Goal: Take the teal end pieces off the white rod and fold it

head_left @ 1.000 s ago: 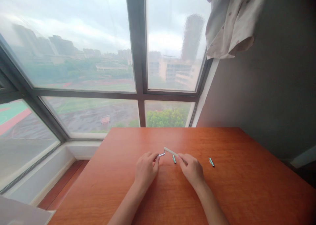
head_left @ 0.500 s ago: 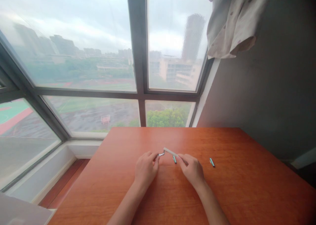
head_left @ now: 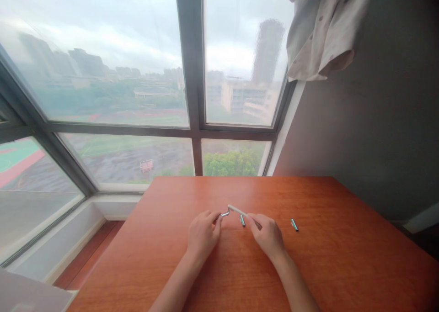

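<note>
- Head view: the left hand [head_left: 203,233] has its thumb and fingers closed in a pinch on the left end of a silver bent piece [head_left: 224,214]. The silver bent piece juts out rightward from the fingertips, above the wooden table [head_left: 130,257], and turns up at its right end.
- Head view: the right hand [head_left: 269,237] is clamped on a pale stick [head_left: 238,210]. The pale stick slants up and leftward out of the grip, its far end ahead of the fingers and between the two hands; its near end runs into the hand.
- Head view: the far end of the pale stick meets the raised end of the silver bent piece; whether they are joined, I cannot tell.
- Head view: one small teal-and-dark bar [head_left: 242,220] lies on the table between the hands, just left of the right hand's fingertips. A second bar [head_left: 294,225] of the same look lies to the right of that hand, apart from it.
- Head view: beyond the table stands a framed window [head_left: 196,134].
</note>
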The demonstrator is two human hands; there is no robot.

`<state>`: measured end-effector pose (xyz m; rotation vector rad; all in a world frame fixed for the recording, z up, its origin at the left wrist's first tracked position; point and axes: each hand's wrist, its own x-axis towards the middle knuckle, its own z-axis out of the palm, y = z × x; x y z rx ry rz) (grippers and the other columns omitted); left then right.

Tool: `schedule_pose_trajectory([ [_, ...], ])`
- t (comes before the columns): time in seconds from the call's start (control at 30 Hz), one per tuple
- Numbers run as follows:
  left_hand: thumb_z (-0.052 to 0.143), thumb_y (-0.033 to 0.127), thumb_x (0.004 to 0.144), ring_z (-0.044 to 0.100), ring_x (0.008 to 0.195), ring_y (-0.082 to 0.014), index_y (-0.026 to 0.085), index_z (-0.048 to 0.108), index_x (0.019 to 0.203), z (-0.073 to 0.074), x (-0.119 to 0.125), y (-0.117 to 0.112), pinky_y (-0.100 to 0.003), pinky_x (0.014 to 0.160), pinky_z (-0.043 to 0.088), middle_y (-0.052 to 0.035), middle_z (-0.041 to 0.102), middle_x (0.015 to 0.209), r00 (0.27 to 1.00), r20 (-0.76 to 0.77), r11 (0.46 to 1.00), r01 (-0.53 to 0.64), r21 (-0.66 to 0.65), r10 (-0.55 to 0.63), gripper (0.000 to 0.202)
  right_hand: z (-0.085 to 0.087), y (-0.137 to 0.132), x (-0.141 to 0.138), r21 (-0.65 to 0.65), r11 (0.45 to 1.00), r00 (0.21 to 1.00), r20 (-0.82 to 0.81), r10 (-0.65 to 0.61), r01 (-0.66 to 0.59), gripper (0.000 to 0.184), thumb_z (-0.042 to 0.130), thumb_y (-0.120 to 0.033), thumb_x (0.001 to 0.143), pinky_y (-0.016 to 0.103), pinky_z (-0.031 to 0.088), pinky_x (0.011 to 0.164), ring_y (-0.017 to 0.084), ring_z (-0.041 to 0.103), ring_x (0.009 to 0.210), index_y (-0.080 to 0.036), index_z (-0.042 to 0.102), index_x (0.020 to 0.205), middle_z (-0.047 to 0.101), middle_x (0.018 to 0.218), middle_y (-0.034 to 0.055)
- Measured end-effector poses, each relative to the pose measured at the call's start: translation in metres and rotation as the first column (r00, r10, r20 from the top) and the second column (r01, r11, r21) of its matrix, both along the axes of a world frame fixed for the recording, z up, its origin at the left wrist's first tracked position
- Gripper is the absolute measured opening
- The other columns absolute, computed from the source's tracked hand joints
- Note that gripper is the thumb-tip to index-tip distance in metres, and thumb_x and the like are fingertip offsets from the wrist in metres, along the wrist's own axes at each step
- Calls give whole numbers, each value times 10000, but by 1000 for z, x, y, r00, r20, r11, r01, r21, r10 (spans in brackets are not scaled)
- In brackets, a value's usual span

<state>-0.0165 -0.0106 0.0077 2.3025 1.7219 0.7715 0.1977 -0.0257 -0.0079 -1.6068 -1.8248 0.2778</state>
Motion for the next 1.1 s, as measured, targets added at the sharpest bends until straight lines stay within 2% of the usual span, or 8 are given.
schedule_pose_trajectory([
  [0.2, 478, 260, 920, 614, 795, -180, 266, 683, 971, -3, 0, 1, -253, 683, 383, -21, 671, 833, 1000, 8, 1000, -10, 7, 9, 212, -2, 1, 0, 4, 1000, 1000, -10, -13, 13, 380, 410, -410, 940, 218, 422, 635, 177, 652, 717, -246, 751, 906, 737, 808, 55],
  [0.43, 485, 255, 913, 618, 811, -187, 266, 685, 985, -1, -1, 3, -258, 690, 384, -25, 682, 856, 1000, 26, 1000, -10, -5, 10, 214, -1, -1, -1, -21, 999, 999, 12, 33, -33, 318, 432, -355, 941, 209, 407, 653, 159, 648, 735, -283, 735, 878, 725, 799, 13],
  [0.77, 488, 258, 912, 609, 780, -183, 254, 682, 948, -3, 0, 1, -256, 678, 372, -22, 678, 829, 1000, 23, 1000, 3, 24, -4, 198, -5, 0, 0, -32, 998, 996, 69, -49, 52, 304, 438, -398, 945, 216, 377, 614, 170, 652, 753, -295, 723, 940, 715, 812, 15],
  [1.1, 486, 265, 912, 615, 793, -186, 269, 686, 981, -3, -2, 2, -259, 685, 377, -23, 688, 843, 999, 38, 1000, -4, 4, 4, 212, -3, 0, 0, -21, 1000, 998, 58, 7, -5, 293, 444, -356, 940, 213, 375, 621, 161, 645, 724, -291, 725, 890, 715, 773, 8],
])
